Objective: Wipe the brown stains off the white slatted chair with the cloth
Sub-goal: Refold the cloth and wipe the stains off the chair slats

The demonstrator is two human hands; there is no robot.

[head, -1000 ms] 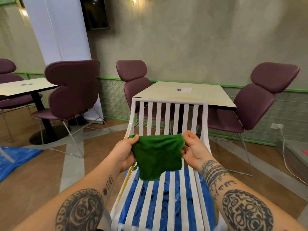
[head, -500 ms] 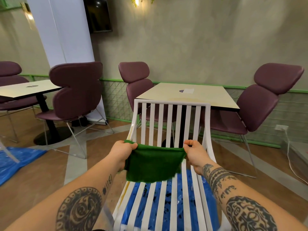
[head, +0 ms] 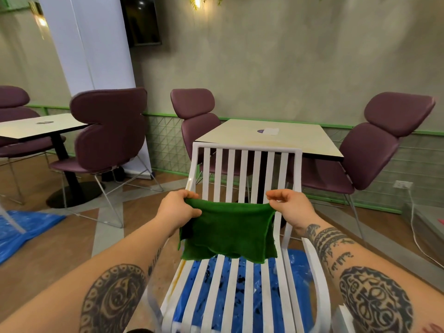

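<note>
My left hand and right hand each pinched a top corner of the green cloth; soft and light, it hung limp over the white slatted chair.

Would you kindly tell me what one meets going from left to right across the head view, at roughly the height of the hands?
Blue floor sheet → left hand → green cloth → right hand → wall socket.

A cloth is held between left hand and right hand above the chair seat — a desk is placed behind.
</note>
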